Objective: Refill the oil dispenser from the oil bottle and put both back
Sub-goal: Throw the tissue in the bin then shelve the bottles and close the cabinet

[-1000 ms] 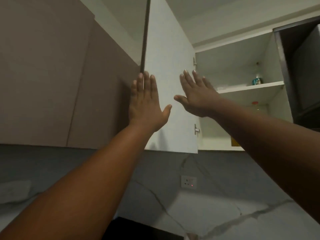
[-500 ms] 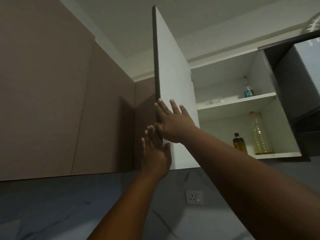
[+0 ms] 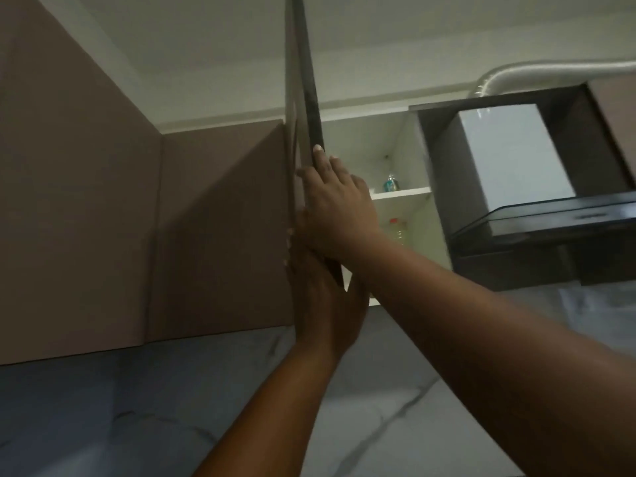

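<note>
Edge-on in the middle of the view, the cabinet door [image 3: 307, 98], swung out from the open cabinet [image 3: 406, 146], the landmark for everything here. Right hand [image 3: 339, 215] flat against the door's inner side, fingers [image 3: 318, 156] straight and spread, one fingertip up along the dark edge, gripping nothing. Left hand [image 3: 327, 304] lower down on the same door edge, under the right wrist, fingers stretched upward along the door's outer face, fingertips just showing past the edge; held straight, not curled round anything as far as can be seen. Inside the cabinet, on the lower level, the oil bottle [image 3: 398, 230], red cap and pale yellow contents, partly hidden behind the right wrist. Oil dispenser not to be made out, the right forearm blocking that part of the cabinet. On the cabinet's upper shelf [image 3: 401, 193], a small bottle [image 3: 390, 183] with a blue label. Left of the cabinet, closed brown cupboard fronts [image 3: 103, 218]. Right of the cabinet, a dark extractor hood [image 3: 550, 215] with a silver duct [image 3: 537, 75] running off above it. Below the cabinet, a grey marbled wall [image 3: 137, 407].
</note>
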Demonstrator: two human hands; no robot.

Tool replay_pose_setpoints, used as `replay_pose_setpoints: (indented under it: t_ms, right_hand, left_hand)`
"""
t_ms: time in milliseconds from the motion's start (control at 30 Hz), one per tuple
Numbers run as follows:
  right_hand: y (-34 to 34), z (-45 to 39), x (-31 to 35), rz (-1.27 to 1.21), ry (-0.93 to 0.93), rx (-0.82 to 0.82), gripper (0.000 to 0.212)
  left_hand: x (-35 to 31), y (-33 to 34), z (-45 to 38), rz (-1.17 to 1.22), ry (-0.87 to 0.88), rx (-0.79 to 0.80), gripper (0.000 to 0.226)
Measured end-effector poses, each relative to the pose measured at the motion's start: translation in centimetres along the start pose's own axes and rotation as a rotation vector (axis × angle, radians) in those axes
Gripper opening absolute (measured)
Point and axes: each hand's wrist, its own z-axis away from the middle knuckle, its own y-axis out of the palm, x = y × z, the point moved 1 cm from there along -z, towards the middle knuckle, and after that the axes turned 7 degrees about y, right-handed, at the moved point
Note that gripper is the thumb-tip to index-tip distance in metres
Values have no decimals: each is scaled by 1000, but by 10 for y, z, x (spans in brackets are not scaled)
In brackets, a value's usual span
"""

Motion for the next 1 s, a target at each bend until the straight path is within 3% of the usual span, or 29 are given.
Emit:
replay_pose_setpoints:
  t_ms: [100, 233, 533, 667, 733, 833, 1000]
  right_hand:
    - [-6, 6, -54, 32, 26, 32, 58]
    - [-6, 12, -142, 150, -13, 86, 60]
    - [52, 33, -338, 480, -119, 260, 65]
    - [100, 39, -386, 460, -82, 345, 67]
    - [124, 42, -399, 436, -35, 355, 73]
    - [159, 45, -409, 420, 25, 273, 84]
    - [213, 47, -409, 372, 128, 106, 88]
  left_hand:
    - [-21, 50, 7, 147, 63, -11, 71]
    - [-34, 123, 13, 147, 179, 80, 67]
    - [7, 280, 18, -473, 306, 527, 106]
    - [46, 315, 9, -620, 293, 580, 94]
    - [68, 316, 3, -681, 211, 628, 106]
    - [108, 315, -4, -757, 104, 651, 122]
    - [167, 316, -4, -723, 31, 560, 117]
